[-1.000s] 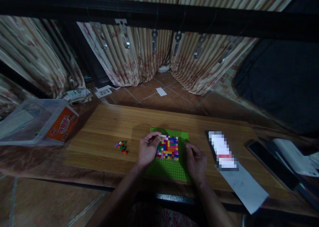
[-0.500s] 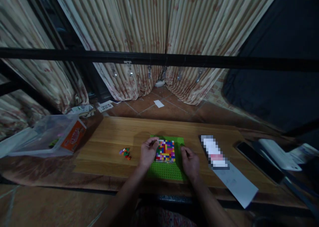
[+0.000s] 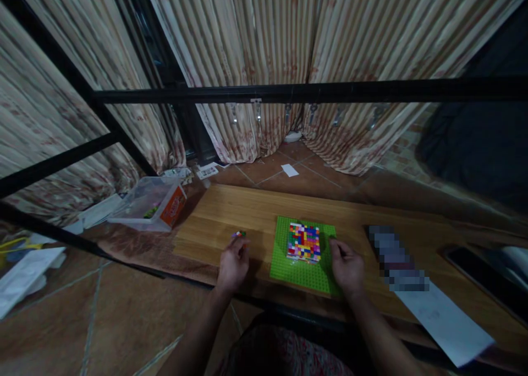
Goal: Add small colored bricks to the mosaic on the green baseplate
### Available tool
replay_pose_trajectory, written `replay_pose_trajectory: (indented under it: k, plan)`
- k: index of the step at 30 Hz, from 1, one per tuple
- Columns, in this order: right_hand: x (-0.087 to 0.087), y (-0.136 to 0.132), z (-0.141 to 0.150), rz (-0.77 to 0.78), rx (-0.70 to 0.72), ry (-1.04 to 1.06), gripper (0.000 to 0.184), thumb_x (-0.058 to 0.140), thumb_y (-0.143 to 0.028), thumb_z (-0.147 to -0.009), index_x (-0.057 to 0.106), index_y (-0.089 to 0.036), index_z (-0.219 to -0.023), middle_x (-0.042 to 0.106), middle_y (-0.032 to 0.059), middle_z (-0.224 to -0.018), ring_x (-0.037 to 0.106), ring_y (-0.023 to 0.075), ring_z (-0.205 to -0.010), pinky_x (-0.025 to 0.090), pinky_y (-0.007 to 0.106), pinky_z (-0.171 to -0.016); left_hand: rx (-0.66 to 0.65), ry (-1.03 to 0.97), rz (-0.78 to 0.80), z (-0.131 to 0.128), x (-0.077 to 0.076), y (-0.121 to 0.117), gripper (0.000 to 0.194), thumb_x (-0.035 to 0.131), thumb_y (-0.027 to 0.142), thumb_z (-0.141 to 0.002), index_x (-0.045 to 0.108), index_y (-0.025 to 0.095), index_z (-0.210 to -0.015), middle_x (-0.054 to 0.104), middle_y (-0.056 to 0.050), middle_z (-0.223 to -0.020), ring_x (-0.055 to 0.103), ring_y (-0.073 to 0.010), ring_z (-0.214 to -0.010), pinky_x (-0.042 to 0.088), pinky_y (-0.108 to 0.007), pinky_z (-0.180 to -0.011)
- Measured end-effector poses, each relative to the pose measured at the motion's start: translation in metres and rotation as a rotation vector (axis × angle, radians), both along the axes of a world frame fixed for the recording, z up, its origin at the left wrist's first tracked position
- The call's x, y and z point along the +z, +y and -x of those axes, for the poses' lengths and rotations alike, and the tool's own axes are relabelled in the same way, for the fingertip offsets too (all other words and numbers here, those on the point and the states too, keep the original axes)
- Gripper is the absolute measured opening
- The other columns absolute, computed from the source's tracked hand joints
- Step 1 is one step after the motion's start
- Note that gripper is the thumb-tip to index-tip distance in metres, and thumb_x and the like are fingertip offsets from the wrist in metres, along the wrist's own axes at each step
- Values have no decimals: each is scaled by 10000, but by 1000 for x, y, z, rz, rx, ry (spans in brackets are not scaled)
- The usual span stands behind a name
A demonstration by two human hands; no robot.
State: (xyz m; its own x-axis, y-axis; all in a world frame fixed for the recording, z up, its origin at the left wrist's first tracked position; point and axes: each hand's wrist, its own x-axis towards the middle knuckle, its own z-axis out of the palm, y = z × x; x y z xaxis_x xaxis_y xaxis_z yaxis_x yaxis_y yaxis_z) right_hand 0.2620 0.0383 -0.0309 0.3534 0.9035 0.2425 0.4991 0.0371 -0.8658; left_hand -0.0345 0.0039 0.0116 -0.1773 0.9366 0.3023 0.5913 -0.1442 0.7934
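On a green studded baseplate [image 3: 303, 281] sits a square block of multicoloured toy building bricks [image 3: 304, 243]. My left hand [image 3: 234, 266] is over the wood to the left of the plate, its bent fingertips close together at a small pile of loose bricks [image 3: 239, 234] and partly covering it. Whether a brick is between those fingers cannot be made out. At the plate's right edge is my right hand [image 3: 347, 266], fingers curled in with thumb and index near each other. Anything it may hold is too small to see.
The baseplate lies on a low wooden table [image 3: 247, 202]. To its right are a paper sheet [image 3: 449, 321], partly blurred out, and a dark phone-like slab [image 3: 482, 277]. A clear plastic bin [image 3: 144, 200] with an orange label stands left. A black bar [image 3: 330, 91] crosses beyond the table.
My left hand has left the brick block and moved left to the loose bricks. The right hand stays beside the plate. The whole view has swung left.
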Motion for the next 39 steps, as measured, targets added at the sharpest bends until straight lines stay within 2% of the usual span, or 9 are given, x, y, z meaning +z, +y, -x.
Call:
replay_pose_trajectory:
  k: [2, 5, 10, 14, 18, 21, 28, 33, 39]
  plan:
    - [0, 0, 0, -5, 1, -1, 418, 486, -518, -818, 700, -163, -869, 711, 112, -918, 657, 258, -865, 485, 357, -800, -20, 179, -16, 15, -7, -3, 215, 493, 156, -811, 667, 223, -919, 643, -77, -1041, 595, -203, -1037, 481, -348, -917]
    - [0, 0, 1, -36, 3, -4, 420, 483, -521, -822, 701, -164, -866, 711, 108, -911, 656, 251, -848, 488, 358, -791, -59, 372, -39, 24, -15, 1, 214, 493, 185, -826, 661, 237, -949, 637, -75, -1058, 580, -209, -1067, 487, -350, -927]
    - [0, 2, 2, -66, 14, -18, 389, 475, -485, -838, 699, -168, -859, 709, 97, -886, 654, 241, -825, 490, 359, -767, -113, 508, -63, 24, -18, 11, 204, 471, 213, -845, 661, 233, -917, 646, -79, -992, 602, -217, -1000, 502, -348, -893]
    - [1, 2, 3, -81, -3, -29, 381, 471, -476, -841, 701, -172, -845, 708, 94, -874, 652, 233, -809, 493, 347, -744, -117, 473, -82, 21, -14, 11, 179, 481, 219, -835, 658, 230, -860, 655, -71, -934, 616, -214, -935, 505, -338, -852]
    - [2, 2, 4, -88, 6, -14, 376, 469, -470, -843, 698, -172, -836, 706, 94, -872, 650, 229, -814, 491, 340, -754, -135, 349, -25, 5, -7, 8, 147, 495, 214, -824, 634, 222, -871, 666, -49, -867, 631, -188, -808, 507, -307, -755]
    - [3, 2, 4, -84, 12, -13, 372, 465, -460, -845, 696, -169, -834, 703, 93, -870, 649, 226, -813, 489, 334, -747, -172, 205, 6, -14, 3, 9, 143, 492, 224, -837, 625, 206, -889, 663, -46, -849, 626, -169, -765, 492, -280, -709]
    - [2, 2, 3, -70, 8, -26, 345, 469, -437, -843, 693, -176, -827, 695, 81, -848, 642, 220, -799, 483, 327, -737, -304, -11, -24, -58, 32, 28, 159, 502, 255, -859, 648, 221, -913, 663, -37, -880, 617, -164, -841, 458, -263, -763]
    - [2, 3, 3, -77, -3, -34, 339, 469, -440, -845, 689, -182, -826, 691, 77, -852, 635, 219, -800, 478, 338, -762, -367, 32, -44, -77, 43, 47, 161, 497, 242, -865, 655, 219, -883, 652, -41, -888, 606, -168, -862, 457, -279, -797]
    - [7, 1, 5, -74, 2, -31, 341, 471, -442, -851, 691, -183, -820, 695, 73, -860, 641, 213, -805, 479, 318, -751, -418, 155, -73, -84, 41, 62, 170, 497, 214, -855, 655, 228, -915, 617, -39, -923, 586, -169, -885, 461, -296, -824]
